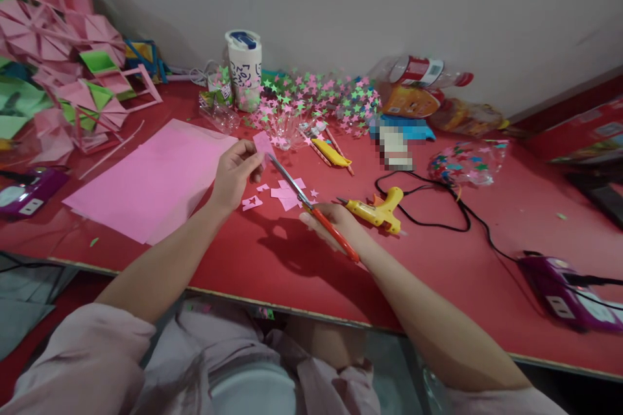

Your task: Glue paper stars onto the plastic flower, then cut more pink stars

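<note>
Both hands grip: left fingers (250,157) pinch pink paper (263,142), right fingers (325,220) clasp scissors (311,207), beside star-filled bag (464,162).

A red table (272,266) carries everything. On its left lies a large pink paper sheet (153,178), with a purple device (26,193) at the left edge and a heap of pink and green paper shapes (73,71) at the far left. Small pink scraps (285,194) lie near the middle. Far centre stands a white patterned cup (243,68) beside a spread of pink and green stars (321,100). A yellow glue gun (379,209) lies right of centre, its black cord (467,214) running to another purple device (564,292) at the near right.
</note>
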Motion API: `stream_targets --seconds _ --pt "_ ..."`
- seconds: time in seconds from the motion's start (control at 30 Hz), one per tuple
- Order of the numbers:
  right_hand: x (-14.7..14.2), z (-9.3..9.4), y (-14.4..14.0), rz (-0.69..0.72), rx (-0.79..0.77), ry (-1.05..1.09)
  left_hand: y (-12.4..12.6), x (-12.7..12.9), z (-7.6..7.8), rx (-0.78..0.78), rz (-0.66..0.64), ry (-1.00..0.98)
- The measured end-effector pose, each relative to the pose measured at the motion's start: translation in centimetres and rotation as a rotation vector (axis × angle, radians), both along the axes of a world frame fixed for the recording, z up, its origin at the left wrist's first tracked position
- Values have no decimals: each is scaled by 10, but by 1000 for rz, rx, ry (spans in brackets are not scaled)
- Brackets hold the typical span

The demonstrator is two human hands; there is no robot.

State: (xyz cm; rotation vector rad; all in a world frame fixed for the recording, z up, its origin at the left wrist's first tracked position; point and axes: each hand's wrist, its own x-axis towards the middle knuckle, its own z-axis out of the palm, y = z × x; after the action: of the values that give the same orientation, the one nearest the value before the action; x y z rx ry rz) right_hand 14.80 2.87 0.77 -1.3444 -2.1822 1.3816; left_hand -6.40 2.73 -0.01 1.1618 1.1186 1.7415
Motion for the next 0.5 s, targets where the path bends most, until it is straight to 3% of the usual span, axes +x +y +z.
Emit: stream_targets --seconds 0.2,0.5 --pt "-1 1 -6 -34 -132 122 -2 4 1 4 -41 -87" --pt "-2 5 -11 -37 -139 167 -3 9 -4 35 -94 -173"
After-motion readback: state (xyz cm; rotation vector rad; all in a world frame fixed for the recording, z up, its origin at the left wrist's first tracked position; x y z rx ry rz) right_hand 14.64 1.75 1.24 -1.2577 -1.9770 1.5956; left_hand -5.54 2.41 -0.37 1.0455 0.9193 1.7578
